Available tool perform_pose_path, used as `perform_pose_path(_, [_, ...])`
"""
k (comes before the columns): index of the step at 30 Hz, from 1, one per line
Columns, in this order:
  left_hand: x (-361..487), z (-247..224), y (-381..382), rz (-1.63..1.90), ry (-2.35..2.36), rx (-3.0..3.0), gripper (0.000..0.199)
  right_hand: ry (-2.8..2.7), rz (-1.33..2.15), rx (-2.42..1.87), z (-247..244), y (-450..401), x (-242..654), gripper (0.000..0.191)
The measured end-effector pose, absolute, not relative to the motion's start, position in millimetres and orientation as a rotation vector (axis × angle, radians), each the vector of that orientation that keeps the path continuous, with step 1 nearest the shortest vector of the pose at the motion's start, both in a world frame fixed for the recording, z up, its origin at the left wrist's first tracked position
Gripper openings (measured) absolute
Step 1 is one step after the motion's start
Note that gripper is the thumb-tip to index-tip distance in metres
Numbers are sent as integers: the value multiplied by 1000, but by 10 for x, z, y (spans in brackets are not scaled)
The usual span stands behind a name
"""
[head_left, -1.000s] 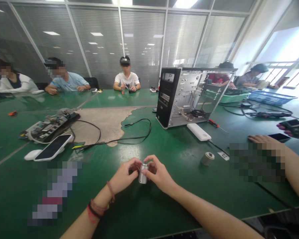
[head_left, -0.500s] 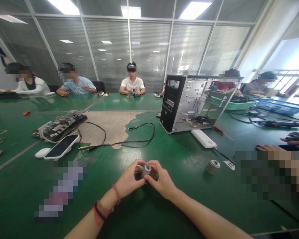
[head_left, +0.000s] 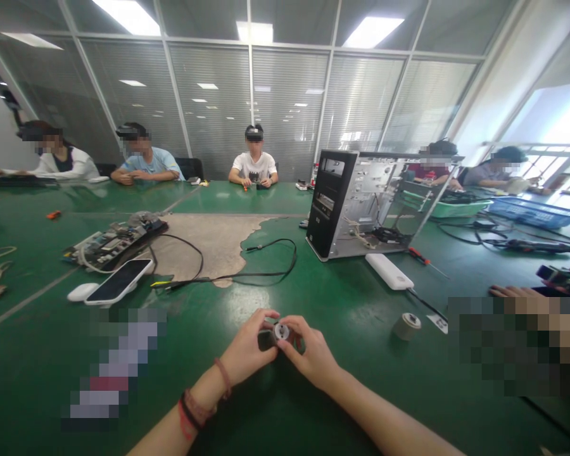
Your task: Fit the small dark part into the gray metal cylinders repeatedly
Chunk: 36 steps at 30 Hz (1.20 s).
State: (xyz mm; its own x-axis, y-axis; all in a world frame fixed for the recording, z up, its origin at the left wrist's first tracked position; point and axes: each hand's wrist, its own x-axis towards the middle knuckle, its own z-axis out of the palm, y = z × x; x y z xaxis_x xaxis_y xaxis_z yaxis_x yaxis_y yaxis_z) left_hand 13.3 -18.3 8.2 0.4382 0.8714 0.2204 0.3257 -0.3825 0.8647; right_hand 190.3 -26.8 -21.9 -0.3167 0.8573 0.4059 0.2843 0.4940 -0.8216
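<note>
I see a person's left hand (head_left: 251, 347) and right hand (head_left: 317, 358) together, clamped on 1 small metal cylinder (head_left: 281, 332) above the green desk (head_left: 351, 316).

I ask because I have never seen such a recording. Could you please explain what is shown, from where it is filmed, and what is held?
There is no robot here: you see a person's two bare hands, filmed by a camera worn on that person's head, looking forward and down. The left hand and right hand hold a small metal cylinder between their fingers, one end facing the camera. A similar cylinder rests to the right on the green table. Farther back are an open computer tower, a white power bank and a screwdriver; to the left are a circuit board and a smartphone. At the far right is another person's hand.
</note>
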Motion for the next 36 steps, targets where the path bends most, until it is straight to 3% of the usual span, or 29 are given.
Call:
perform_pose_path(10, [139,101,-174,925,998,2012,35,-1927,627,-929,-215,-292,1908,32])
perform_pose_path(17, [121,63,-163,937,996,1888,61,-2012,518,-910,-177,-301,1943,45])
perform_pose_path(36, [81,82,-146,990,1044,2181,37,-1941,764,-897,-174,-255,2006,45])
